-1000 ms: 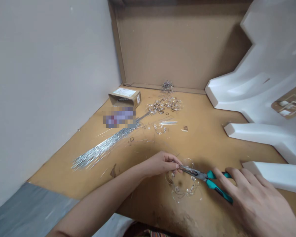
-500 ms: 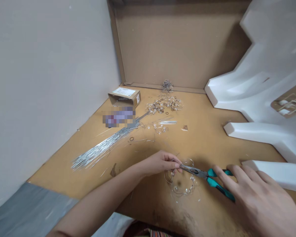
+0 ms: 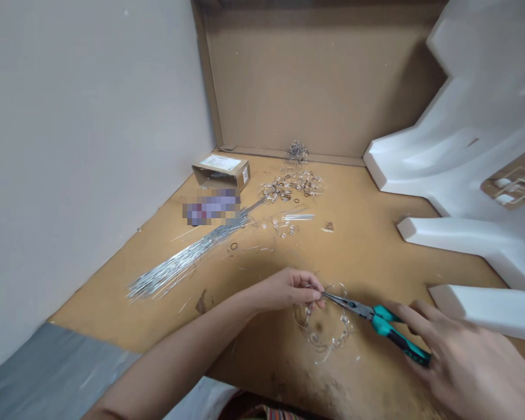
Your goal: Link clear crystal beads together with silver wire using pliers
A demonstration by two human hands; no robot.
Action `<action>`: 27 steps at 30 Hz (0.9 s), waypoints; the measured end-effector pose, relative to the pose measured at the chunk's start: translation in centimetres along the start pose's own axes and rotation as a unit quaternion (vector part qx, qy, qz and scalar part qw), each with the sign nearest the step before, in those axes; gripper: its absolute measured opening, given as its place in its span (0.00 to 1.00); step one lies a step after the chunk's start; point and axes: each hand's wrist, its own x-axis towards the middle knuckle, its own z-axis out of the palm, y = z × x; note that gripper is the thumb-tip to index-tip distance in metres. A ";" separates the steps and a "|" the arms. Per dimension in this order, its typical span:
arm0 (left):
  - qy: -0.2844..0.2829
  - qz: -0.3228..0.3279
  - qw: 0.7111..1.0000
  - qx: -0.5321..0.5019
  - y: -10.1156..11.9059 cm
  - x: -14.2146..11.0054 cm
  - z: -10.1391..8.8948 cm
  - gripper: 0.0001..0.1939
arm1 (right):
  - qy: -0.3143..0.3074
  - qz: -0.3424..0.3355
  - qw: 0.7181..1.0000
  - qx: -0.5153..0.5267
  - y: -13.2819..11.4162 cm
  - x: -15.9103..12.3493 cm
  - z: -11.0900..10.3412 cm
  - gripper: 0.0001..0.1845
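Green-handled needle-nose pliers [image 3: 389,326] are gripped by my right hand [image 3: 468,356], which is closed around the handles at the lower right. Their jaws point left and meet the fingertips of my left hand [image 3: 300,289]. That hand is pinched on a wire loop [image 3: 326,347], a tangle of thin silvery wire with small clear beads or rings along it. The loop hangs below the fingers, over the table. Exactly what sits between the plier tips is too small to make out.
Straight silvery wires [image 3: 179,259] lie bundled at left. Behind them are a blurred purple packet [image 3: 212,207] and an open cardboard box [image 3: 223,169]. Wire rings [image 3: 293,186] are heaped at the back, beneath a cardboard panel [image 3: 310,87]. White moulded foam [image 3: 476,233] juts in from the right.
My right hand and the pliers have shifted slightly right and down, and the handles have turned a little. My left hand holds nearly the same place, with the wire loop slightly lower.
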 end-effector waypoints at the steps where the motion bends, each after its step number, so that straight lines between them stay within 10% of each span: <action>1: -0.001 -0.001 1.000 -0.001 0.0 0.0 0.0 0.15 | 0.000 0.003 1.000 -0.005 0.0 0.0 0.0 0.23; 27: 0.018 -0.012 0.995 -0.094 -0.7 0.4 0.2 0.14 | 0.024 -0.040 0.995 -0.091 -0.3 -0.2 -0.6 0.25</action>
